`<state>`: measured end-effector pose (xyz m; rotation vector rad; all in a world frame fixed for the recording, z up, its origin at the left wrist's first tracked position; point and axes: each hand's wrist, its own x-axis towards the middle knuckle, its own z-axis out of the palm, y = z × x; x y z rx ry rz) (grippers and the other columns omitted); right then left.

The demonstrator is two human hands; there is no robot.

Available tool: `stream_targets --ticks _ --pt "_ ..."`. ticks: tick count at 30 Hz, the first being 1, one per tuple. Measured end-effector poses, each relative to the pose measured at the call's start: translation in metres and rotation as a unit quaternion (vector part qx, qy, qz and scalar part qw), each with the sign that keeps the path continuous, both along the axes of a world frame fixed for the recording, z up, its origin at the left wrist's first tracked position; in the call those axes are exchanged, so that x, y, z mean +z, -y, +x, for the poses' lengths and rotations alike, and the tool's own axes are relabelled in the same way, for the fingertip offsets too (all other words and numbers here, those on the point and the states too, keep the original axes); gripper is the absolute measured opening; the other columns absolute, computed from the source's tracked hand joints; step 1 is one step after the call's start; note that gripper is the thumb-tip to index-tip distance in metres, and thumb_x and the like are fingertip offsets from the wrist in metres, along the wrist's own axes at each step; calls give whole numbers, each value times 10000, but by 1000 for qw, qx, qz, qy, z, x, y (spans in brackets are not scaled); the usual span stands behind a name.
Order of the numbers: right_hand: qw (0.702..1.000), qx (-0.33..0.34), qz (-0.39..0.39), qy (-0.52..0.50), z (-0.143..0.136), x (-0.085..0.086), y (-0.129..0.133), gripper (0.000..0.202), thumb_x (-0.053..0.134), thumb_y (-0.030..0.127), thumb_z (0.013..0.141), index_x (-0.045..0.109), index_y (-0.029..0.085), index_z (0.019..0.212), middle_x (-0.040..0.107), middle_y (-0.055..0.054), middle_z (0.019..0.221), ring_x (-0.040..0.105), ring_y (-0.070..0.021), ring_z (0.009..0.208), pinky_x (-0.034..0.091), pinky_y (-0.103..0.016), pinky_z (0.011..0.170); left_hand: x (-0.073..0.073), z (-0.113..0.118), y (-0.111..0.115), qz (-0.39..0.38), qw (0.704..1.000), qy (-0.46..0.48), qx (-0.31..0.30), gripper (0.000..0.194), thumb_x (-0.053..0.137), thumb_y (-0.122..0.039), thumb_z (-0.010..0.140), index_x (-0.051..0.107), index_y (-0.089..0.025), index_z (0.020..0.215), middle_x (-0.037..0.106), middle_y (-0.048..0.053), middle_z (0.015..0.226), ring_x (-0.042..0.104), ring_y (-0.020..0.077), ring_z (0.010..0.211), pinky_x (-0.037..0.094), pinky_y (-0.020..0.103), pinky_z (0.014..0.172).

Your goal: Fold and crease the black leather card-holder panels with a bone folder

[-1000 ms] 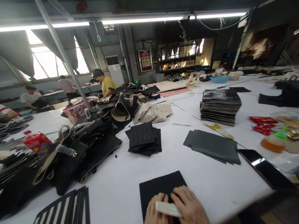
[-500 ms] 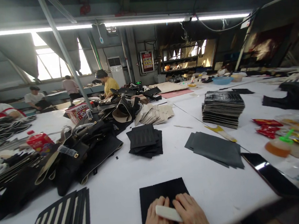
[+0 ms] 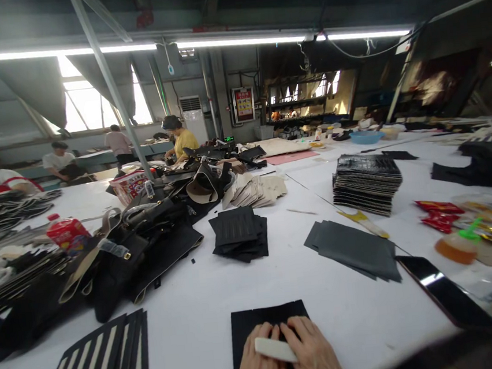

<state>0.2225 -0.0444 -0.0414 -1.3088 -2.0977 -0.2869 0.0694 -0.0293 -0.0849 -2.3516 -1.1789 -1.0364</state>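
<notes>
A black rectangular piece (image 3: 267,313) lies flat on the white table at the bottom centre, under both hands. A smooth white bar-shaped tool (image 3: 276,350) slants across from one hand to the other. My right hand (image 3: 312,349) is closed round the tool's right end, its fingertips on the black piece. Close beside it, my left hand (image 3: 260,360) presses on the black piece with bent fingers, near the tool's left end; whether it grips anything is hidden.
Striped black pieces (image 3: 100,361) lie at the lower left, and black bags (image 3: 147,246) behind them. Small black squares (image 3: 239,231), dark green sheets (image 3: 354,249), a tall stack (image 3: 365,181) and a phone (image 3: 447,290) surround the work spot. Several people sit or stand far left.
Both hands have stayed on the black piece with the white tool, with only a slight shift of the fingers. The whole view has moved a little.
</notes>
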Motion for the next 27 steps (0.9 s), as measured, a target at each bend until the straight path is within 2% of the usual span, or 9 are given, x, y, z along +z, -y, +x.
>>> stream_targets --ticks 3,6,10,13,15,18,21,24,27 --pt "999 -9 -14 29 0 1 -3 363 482 154 772 566 181 1124 597 -73 1019 542 -208 925 461 -309 811 9 -2 -2 15 999 -39 23 347 448 -220 832 590 -161 1143 633 54 1100 521 219 1073 444 358 906" --pt "998 -33 -39 23 -3 1 -8 394 460 121 791 546 195 1168 582 -69 1098 509 -219 1009 417 -348 896 17 -2 -6 -8 996 -90 25 349 471 -279 849 594 -164 1154 613 45 1162 489 231 1117 415 377 942" --pt "996 -52 -58 -45 -9 -1 -14 334 448 115 791 592 238 1067 608 -37 1044 510 -221 947 419 -364 857 14 -2 -9 -44 993 -110 17 362 484 -346 869 587 -186 1177 611 22 1176 481 218 1121 381 364 970" --pt "993 -56 -77 -71 -14 0 -16 288 458 136 796 601 265 1011 611 -28 1022 506 -229 896 420 -387 812 9 -6 -11 -58 990 -125 7 368 462 -330 887 554 -203 1220 591 17 1215 459 216 1152 353 375 990" --pt "991 -65 -88 -72 -20 2 -16 257 464 143 799 607 265 975 613 -36 986 504 -236 859 417 -402 779 11 -10 -13 -88 984 -152 -11 374 449 -297 900 522 -195 1252 577 30 1232 449 219 1164 333 382 1004" --pt "986 -89 -135 -43 -31 9 -15 222 472 149 799 623 250 928 611 -55 909 507 -253 820 407 -425 743 31 -22 -23 -142 974 -174 -39 366 448 -254 910 487 -211 1271 589 20 1195 460 193 1150 285 363 1045" --pt "972 -73 -223 -18 -32 21 -15 245 411 167 831 638 232 897 619 -68 889 532 -264 843 407 -426 753 64 -44 -41 -179 962 -188 -85 369 453 -296 919 450 -271 1287 563 -8 1214 425 179 1189 203 370 1097" --pt "929 -14 -349 -126 -10 31 -19 339 308 332 914 627 225 955 651 -65 911 580 -221 869 436 -344 778 91 -65 -50 -220 945 -206 -127 334 453 -295 923 469 -309 1257 518 -19 1278 363 204 1258 134 430 1116" --pt "886 -49 -403 -226 28 26 -22 492 276 538 893 577 206 1095 680 -85 936 626 -214 854 466 -297 742 94 -71 -37 -256 950 -160 -80 429 472 -317 921 371 -341 1337 386 -15 1416 267 242 1327 104 505 1109"
